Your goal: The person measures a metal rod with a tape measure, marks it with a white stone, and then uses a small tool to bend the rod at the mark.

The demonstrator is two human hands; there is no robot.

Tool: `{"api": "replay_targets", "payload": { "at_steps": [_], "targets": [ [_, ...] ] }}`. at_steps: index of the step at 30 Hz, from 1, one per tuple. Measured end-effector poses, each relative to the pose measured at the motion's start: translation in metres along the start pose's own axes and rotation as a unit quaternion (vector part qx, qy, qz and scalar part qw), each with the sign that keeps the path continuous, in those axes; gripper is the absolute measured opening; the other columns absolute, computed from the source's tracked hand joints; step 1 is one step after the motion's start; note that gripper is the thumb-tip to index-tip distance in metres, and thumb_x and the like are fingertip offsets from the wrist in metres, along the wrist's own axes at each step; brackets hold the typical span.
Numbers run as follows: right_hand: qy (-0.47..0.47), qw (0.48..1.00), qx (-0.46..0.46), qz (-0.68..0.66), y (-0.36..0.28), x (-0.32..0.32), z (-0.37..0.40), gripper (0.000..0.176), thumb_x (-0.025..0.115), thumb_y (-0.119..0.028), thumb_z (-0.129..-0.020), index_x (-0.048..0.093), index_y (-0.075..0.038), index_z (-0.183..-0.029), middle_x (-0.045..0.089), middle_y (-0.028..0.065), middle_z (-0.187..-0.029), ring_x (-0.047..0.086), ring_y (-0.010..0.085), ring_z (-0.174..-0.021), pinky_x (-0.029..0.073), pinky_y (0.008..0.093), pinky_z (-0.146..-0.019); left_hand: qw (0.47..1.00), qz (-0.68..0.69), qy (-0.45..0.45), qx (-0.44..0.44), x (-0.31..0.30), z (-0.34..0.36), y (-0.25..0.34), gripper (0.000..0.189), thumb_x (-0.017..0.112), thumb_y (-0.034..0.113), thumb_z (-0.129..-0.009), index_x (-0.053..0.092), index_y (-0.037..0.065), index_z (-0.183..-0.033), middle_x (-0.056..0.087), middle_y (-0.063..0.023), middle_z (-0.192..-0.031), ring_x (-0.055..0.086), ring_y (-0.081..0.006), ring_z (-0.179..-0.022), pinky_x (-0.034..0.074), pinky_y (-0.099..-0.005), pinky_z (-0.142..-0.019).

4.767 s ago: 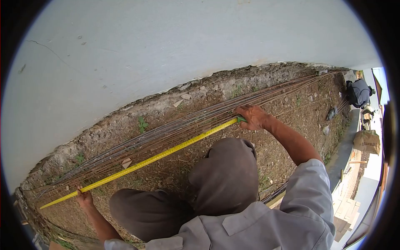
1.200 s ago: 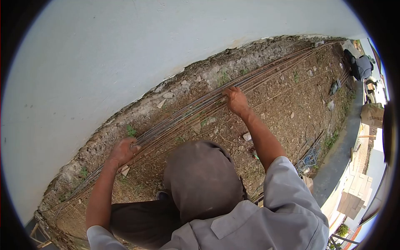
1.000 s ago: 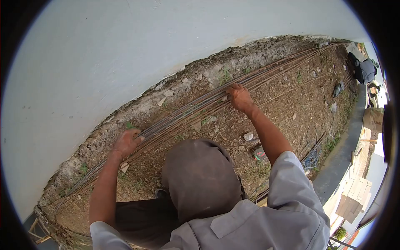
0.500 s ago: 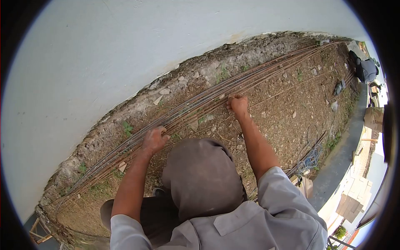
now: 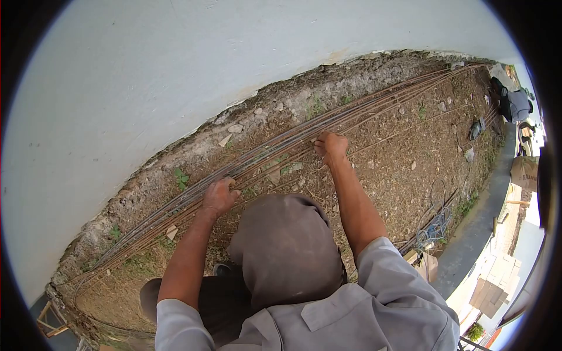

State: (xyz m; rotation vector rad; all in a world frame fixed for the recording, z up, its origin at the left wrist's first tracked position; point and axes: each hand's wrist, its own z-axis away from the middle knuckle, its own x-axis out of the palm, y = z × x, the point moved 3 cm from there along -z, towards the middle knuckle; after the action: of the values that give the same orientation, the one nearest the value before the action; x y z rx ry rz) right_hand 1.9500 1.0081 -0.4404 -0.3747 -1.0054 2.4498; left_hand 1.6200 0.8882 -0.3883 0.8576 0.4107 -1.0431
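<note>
A long bundle of thin, rusty steel rods lies on the ground along the foot of a wall, from lower left to upper right. My left hand is closed around rods on the near side of the bundle, its thumb toward the right. Farther along, my right hand is closed at the near edge of the bundle, fingers curled down onto a rod. The undersides of both hands and exactly how many rods they hold are hidden.
The pale wall rises close behind the rods. Blue rope lies on the soil at right, beside a concrete edge. Another person crouches at the far upper right. Stacked tiles or blocks stand beyond the edge.
My right hand has shifted slightly left along the rods. My left hand stays at about the same place on the bundle. The view has tilted a little.
</note>
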Motion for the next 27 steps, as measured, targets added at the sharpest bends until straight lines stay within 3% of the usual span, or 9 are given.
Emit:
{"api": "replay_targets", "payload": {
  "at_steps": [1,3,10,15,18,27],
  "targets": [
    [0.003,1.000,0.000,0.000,-0.001,-0.002,-0.001,0.012,0.053,-0.003,-0.083,0.061,0.005,-0.084,0.060,0.0112,-0.070,0.059,0.0224,-0.056,0.049,0.0334,-0.047,1.000,0.000,-0.002,0.002,0.002,0.000,0.000,0.042,0.063,0.032,-0.081,0.058,0.007,-0.115,0.061,-0.0190,-0.112,0.054,-0.0349,-0.110,0.041,-0.0426,-0.096],
    [-0.031,0.999,0.030,-0.021,-0.002,-0.001,-0.005,0.019,0.049,-0.004,-0.088,0.060,0.006,-0.099,0.063,0.0170,-0.090,0.062,0.0249,-0.066,0.053,0.0353,-0.056,1.000,0.004,0.001,0.004,0.002,-0.002,-0.002,0.043,0.062,0.032,-0.080,0.058,0.007,-0.115,0.060,-0.0193,-0.113,0.054,-0.0349,-0.110,0.040,-0.0423,-0.096],
    [0.011,0.999,0.040,-0.023,-0.009,0.000,-0.020,0.020,0.055,-0.007,-0.089,0.059,0.006,-0.105,0.060,0.0188,-0.101,0.061,0.0245,-0.075,0.052,0.0338,-0.058,0.999,0.017,0.015,0.026,0.003,-0.004,-0.007,0.043,0.062,0.032,-0.079,0.059,0.006,-0.113,0.060,-0.0200,-0.113,0.053,-0.0364,-0.110,0.041,-0.0437,-0.096],
    [0.036,0.995,0.063,-0.065,-0.015,-0.003,-0.034,0.009,0.060,-0.006,-0.088,0.060,0.002,-0.093,0.061,0.0112,-0.080,0.058,0.0203,-0.060,0.049,0.0330,-0.049,1.000,0.012,0.010,0.015,0.002,-0.002,-0.005,0.043,0.063,0.030,-0.079,0.059,0.005,-0.114,0.060,-0.0202,-0.114,0.053,-0.0366,-0.110,0.041,-0.0440,-0.096],
    [0.073,0.994,0.081,-0.022,-0.021,-0.001,-0.041,0.008,0.065,-0.005,-0.085,0.059,-0.001,-0.085,0.059,0.0083,-0.070,0.056,0.0187,-0.053,0.046,0.0326,-0.044,1.000,0.013,0.004,-0.003,0.002,-0.003,-0.004,0.043,0.063,0.030,-0.080,0.059,0.005,-0.114,0.059,-0.0201,-0.115,0.053,-0.0361,-0.111,0.041,-0.0439,-0.096],
    [0.112,0.991,0.071,0.021,-0.023,0.001,-0.054,0.012,0.068,-0.003,-0.081,0.057,-0.002,-0.076,0.057,0.0079,-0.067,0.051,0.0182,-0.051,0.043,0.0336,-0.044,1.000,0.009,-0.001,0.008,-0.002,-0.004,-0.001,0.044,0.061,0.032,-0.080,0.059,0.005,-0.115,0.060,-0.0202,-0.115,0.054,-0.0353,-0.111,0.041,-0.0436,-0.096]
  ]
}}
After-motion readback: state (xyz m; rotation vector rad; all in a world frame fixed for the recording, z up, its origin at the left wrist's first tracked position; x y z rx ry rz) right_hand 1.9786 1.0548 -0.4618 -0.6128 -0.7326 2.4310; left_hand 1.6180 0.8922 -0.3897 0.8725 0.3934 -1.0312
